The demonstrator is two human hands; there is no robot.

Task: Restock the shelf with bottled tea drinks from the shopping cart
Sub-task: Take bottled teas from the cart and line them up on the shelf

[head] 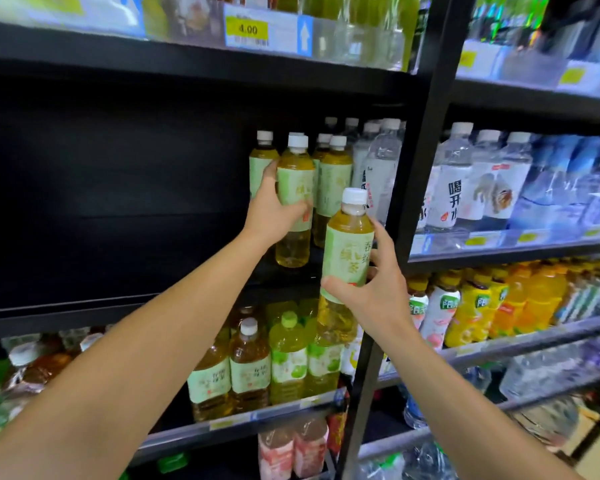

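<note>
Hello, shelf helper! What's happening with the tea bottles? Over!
Left hand grips a green tea bottle at the shelf row. Right hand holds another green tea bottle, not yet shelved. Nothing blocking.

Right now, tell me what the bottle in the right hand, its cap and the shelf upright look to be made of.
Bottle in the right hand: clear plastic, apparently; amber tea shows through, with a matte pale-green label. Its cap: white opaque plastic, probably. Shelf upright: likely black-painted metal, with a faint sheen.
</note>
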